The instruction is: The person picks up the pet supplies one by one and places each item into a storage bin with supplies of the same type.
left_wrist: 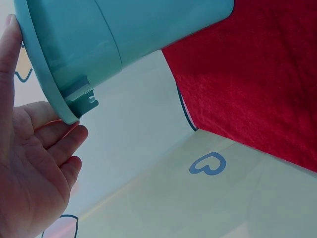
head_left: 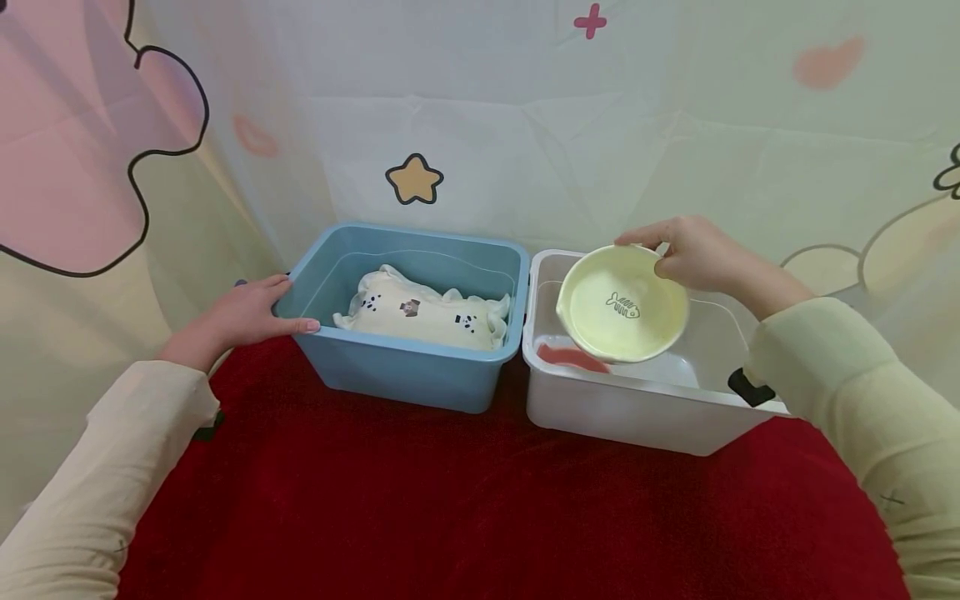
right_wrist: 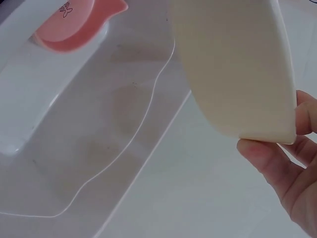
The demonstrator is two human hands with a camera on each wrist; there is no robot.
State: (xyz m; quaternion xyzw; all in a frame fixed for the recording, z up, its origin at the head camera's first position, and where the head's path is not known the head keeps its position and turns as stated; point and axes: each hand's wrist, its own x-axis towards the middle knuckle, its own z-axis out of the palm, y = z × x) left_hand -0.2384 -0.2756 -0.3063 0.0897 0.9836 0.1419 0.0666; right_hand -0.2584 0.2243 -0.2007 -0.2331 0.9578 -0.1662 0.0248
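Note:
My right hand (head_left: pixel 693 250) pinches the rim of a pale yellow bowl (head_left: pixel 630 312) between thumb and fingers. The bowl, with a fishbone print inside, is tilted above a white bin (head_left: pixel 615 412). In the right wrist view the bowl's outer side (right_wrist: pixel 237 69) shows, with the thumb against its edge. A pink bowl (right_wrist: pixel 74 29) with a similar print sits in the white bin. At the left, my left hand (head_left: pixel 247 317) rests on the corner of a blue bin (head_left: pixel 405 371), thumb spread along the front rim. A frilly cream pillow (head_left: pixel 427 317) with animal faces lies inside it.
Both bins stand side by side on a red cloth (head_left: pixel 450 500), with a narrow gap between them. Directly behind them hangs a pale curtain (head_left: pixel 480 158) with cartoon prints, which also comes round at the left.

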